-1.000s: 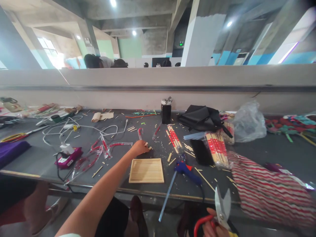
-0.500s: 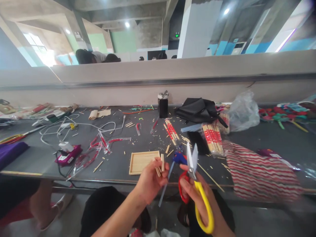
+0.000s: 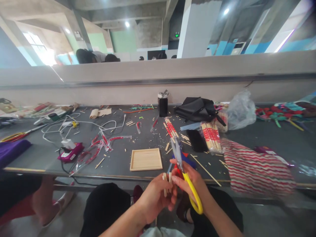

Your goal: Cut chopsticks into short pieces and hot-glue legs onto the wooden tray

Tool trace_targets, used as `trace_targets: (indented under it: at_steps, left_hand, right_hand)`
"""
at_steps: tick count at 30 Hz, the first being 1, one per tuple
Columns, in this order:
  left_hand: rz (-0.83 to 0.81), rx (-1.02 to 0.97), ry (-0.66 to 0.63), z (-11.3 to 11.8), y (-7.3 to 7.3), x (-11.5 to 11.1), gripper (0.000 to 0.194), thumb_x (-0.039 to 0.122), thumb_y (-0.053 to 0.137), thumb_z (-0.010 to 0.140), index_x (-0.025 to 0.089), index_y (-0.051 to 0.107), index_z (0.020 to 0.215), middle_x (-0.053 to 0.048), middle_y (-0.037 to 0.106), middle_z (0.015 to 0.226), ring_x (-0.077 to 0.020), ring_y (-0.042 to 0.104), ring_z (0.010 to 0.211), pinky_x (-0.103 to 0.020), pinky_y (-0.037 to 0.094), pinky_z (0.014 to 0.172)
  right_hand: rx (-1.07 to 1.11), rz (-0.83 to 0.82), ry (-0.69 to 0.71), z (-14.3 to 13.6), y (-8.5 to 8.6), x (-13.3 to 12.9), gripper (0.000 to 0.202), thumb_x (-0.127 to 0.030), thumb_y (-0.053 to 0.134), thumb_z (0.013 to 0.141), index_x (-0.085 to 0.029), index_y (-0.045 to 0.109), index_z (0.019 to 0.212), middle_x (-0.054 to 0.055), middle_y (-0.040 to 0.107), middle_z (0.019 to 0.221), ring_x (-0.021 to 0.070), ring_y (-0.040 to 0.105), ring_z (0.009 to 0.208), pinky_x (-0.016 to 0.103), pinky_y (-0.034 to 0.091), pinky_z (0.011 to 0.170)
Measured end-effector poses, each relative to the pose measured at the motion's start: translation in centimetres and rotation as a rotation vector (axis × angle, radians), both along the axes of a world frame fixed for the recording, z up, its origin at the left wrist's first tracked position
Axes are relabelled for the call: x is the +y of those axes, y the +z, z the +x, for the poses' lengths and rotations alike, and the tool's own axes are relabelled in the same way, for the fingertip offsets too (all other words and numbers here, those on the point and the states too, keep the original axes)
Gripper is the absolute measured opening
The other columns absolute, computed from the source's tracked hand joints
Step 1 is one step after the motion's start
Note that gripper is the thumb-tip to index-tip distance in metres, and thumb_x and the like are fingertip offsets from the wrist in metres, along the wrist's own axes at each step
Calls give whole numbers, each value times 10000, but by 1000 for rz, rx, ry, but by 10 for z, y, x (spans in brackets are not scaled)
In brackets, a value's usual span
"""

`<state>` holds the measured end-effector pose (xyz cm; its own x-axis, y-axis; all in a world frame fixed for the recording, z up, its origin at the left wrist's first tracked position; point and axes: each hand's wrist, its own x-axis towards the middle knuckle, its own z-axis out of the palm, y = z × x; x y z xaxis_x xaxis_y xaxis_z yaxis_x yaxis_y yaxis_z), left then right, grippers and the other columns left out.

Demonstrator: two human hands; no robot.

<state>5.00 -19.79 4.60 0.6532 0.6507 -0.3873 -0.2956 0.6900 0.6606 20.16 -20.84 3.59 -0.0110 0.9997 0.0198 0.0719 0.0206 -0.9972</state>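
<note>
Between the fingers of my left hand [image 3: 158, 194] are several short cut wooden sticks [image 3: 165, 186], held upright. My right hand [image 3: 194, 181] grips a pair of scissors [image 3: 177, 153] with one red and one yellow handle; the blades point up and away, nearly together. My two hands are close, the right fingertips beside the sticks. On the table just beyond lies a shallow rectangular tray of wooden sticks [image 3: 146, 160]. Right of the tray, partly behind my right hand, is a blue tool [image 3: 188, 160], probably a glue gun, mostly hidden.
Packs of wooden sticks [image 3: 210, 136] lie by a black phone [image 3: 197, 141]. A striped cloth [image 3: 256, 168] hangs over the table edge at right. A black bag [image 3: 196, 110] and dark bottle [image 3: 163, 104] stand behind. White cables [image 3: 96, 125] and red plastic wrappers [image 3: 105, 143] spread left.
My left hand has drawn back from the tray, down and right, with the sticks. My right hand has moved left toward it, and the scissor blades have come closer together.
</note>
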Motion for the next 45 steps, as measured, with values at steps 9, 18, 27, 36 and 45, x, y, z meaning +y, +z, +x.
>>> trace_targets:
  at_steps: [9, 18, 27, 36, 45]
  left_hand:
    - [-182, -195, 199, 6, 4, 13, 172, 261, 520, 835, 116, 587, 773, -22, 557, 613, -157, 613, 633, -271, 480, 668]
    - [-207, -369, 218, 10, 18, 13, 219, 237, 466, 801, 88, 625, 828, -91, 623, 717, -214, 634, 725, -303, 463, 710]
    - [-85, -307, 118, 12, 21, 6, 206, 233, 449, 874, 105, 608, 849, -68, 611, 725, -161, 612, 710, -245, 424, 691]
    - [-51, -302, 142, 15, 26, 4, 188, 228, 470, 877, 126, 578, 761, 4, 493, 608, -130, 568, 652, -246, 418, 717]
    - [-163, -303, 130, 12, 27, 13, 124, 203, 476, 815, 131, 575, 796, -40, 578, 658, -182, 626, 715, -251, 435, 702]
  right_hand:
    - [-97, 127, -146, 5, 5, -12, 497, -337, 663, 796, -243, 475, 1246, -11, 596, 844, 143, 620, 712, 255, 539, 670]
    - [-351, 220, -297, -2, -19, -22, 716, -363, 771, 663, -257, 472, 1306, 94, 605, 1181, 250, 642, 951, 420, 533, 857]
    - [-415, 266, -307, -2, -17, -24, 641, -348, 717, 731, -249, 463, 1311, 106, 614, 1160, 245, 649, 943, 432, 535, 856]
    - [-450, 287, -302, -1, -18, -20, 606, -364, 700, 748, -229, 458, 1286, 110, 609, 1200, 240, 646, 986, 381, 540, 850]
    - [-445, 262, -285, -2, -12, -19, 653, -372, 724, 728, -221, 465, 1309, 122, 615, 1177, 252, 643, 970, 432, 520, 878]
